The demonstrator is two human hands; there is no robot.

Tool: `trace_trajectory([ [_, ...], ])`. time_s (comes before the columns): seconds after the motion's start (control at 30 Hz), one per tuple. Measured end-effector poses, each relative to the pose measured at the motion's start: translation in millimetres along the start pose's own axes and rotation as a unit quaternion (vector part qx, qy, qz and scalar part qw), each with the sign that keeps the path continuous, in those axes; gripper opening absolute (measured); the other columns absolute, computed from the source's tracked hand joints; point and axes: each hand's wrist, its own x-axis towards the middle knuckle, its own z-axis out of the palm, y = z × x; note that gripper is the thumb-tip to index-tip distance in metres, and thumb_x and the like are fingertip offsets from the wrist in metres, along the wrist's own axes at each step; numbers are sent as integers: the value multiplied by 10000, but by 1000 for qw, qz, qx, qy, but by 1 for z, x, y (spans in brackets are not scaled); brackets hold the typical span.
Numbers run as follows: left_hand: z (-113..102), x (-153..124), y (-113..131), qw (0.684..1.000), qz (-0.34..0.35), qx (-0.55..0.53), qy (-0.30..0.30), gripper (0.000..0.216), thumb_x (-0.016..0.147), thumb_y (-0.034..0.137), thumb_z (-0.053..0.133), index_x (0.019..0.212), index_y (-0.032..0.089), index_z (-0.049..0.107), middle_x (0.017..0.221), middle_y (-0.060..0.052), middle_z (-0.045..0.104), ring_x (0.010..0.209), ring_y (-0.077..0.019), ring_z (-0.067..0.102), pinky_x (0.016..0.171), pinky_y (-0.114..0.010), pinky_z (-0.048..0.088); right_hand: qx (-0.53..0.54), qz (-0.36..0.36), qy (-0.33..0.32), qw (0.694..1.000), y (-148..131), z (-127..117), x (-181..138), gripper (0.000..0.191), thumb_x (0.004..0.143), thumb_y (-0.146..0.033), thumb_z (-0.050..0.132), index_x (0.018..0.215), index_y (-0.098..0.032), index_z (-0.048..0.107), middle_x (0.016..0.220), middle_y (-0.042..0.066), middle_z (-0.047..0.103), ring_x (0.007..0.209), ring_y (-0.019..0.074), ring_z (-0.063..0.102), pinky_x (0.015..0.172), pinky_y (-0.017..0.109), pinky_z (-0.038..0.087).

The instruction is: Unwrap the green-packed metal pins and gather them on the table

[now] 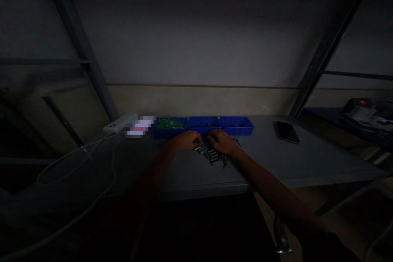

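Observation:
Several small shiny metal cylinders (214, 155) lie in a loose group on the grey table (190, 176). My left hand (186, 140) is at the left end of the group, its fingers curled together around something too small and dark to name. My right hand (221, 141) rests over the far side of the cylinders with bent fingers; what its fingertips touch is hidden. Just behind my hands stand three blue bins in a row. Small green pieces fill the left bin (168, 132). A few small dark parts lie in the middle bin (199, 124) and the right bin (242, 130).
A smartphone (287, 132) lies at the right of the table. On the left are a white power strip (121, 123) with a trailing cable (113, 163) and a blurred-out paper (139, 127). Metal posts (98, 86) and a wall stand behind.

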Motion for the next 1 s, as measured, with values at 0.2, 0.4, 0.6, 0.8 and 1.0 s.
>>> trace_trajectory([
  [0.2,3,2,1,999,-2,33,3,170,714,169,559,856,197,648,858,-11,686,769,-132,609,650,-200,425,2,1,-4,1000,-2,0,-1,218,903,-251,440,915,-146,630,927,80,663,900,173,572,824,283,396],
  [0.4,3,2,-3,1000,-8,12,-6,195,702,159,559,859,192,669,878,-16,699,778,-129,621,667,-189,435,2,-1,-8,1000,0,1,0,231,907,-262,434,915,-149,635,929,82,661,893,167,573,816,281,396],
  [0.6,3,2,-4,999,17,43,9,217,719,144,535,863,210,682,896,-20,702,820,-143,622,714,-205,440,6,4,-11,1000,1,3,1,233,906,-271,441,932,-148,636,944,81,661,915,171,575,833,288,398],
  [0.8,1,2,1,999,21,46,-11,218,730,150,538,875,220,684,908,-14,705,805,-134,629,687,-194,431,9,1,-3,1000,2,4,0,227,906,-276,443,935,-153,632,940,71,663,912,167,572,834,287,399],
  [1.0,0,1,8,988,33,149,23,186,725,156,516,747,222,688,815,-21,715,779,-174,641,700,-246,422,6,-1,-1,1000,4,5,0,241,909,-285,430,936,-152,629,942,74,662,916,172,573,843,289,395],
])
